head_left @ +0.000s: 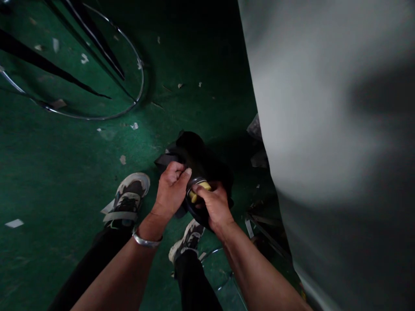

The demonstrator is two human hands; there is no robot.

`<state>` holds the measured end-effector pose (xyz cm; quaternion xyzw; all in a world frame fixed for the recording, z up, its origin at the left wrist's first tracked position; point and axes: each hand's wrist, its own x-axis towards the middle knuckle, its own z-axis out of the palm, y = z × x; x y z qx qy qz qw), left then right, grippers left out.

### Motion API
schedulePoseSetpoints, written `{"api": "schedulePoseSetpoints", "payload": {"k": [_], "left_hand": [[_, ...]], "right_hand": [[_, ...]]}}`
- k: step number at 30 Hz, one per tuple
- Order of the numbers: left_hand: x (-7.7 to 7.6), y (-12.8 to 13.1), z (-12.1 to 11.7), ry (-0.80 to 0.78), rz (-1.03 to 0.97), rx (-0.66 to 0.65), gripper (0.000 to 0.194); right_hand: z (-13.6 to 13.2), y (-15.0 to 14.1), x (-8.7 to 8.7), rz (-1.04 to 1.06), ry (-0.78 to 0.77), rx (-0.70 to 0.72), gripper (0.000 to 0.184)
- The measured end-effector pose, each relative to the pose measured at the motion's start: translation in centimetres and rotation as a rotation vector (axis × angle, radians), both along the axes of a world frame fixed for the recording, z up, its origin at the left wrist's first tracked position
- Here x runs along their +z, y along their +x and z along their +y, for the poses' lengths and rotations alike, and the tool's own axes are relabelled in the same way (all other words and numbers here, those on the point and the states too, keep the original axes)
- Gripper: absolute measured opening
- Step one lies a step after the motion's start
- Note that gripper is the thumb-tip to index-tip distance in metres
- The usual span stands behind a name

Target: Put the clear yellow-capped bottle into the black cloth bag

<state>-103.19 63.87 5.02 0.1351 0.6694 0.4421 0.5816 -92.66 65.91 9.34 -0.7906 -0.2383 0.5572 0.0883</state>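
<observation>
My left hand point(170, 186) is closed on a bundle of black fabric point(194, 151), held above the floor in front of my legs. My right hand point(214, 206) is wrapped round a dark round object point(195, 207) with a metal ring and a yellow part point(200, 188) at its top, fingertips pinching the yellow part. The two hands touch each other over this object. A silver bangle point(145, 240) sits on my left wrist. What the dark object is I cannot make out in the dim light.
Green carpet point(65, 172) strewn with paper scraps lies below. My two shoes point(128, 198) stand on it. A chrome ring of a stool base point(97, 114) is at the upper left. A large grey blurred surface point(324, 129) fills the right side.
</observation>
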Motion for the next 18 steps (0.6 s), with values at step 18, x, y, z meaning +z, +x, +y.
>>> {"api": "schedulePoseSetpoints", "payload": {"k": [18], "left_hand": [[-2.0, -2.5, -2.3, 0.073, 0.790, -0.351, 0.029]], "right_hand": [[3.1, -0.8, -4.2, -0.025, -0.066, 0.666, 0.040]]}}
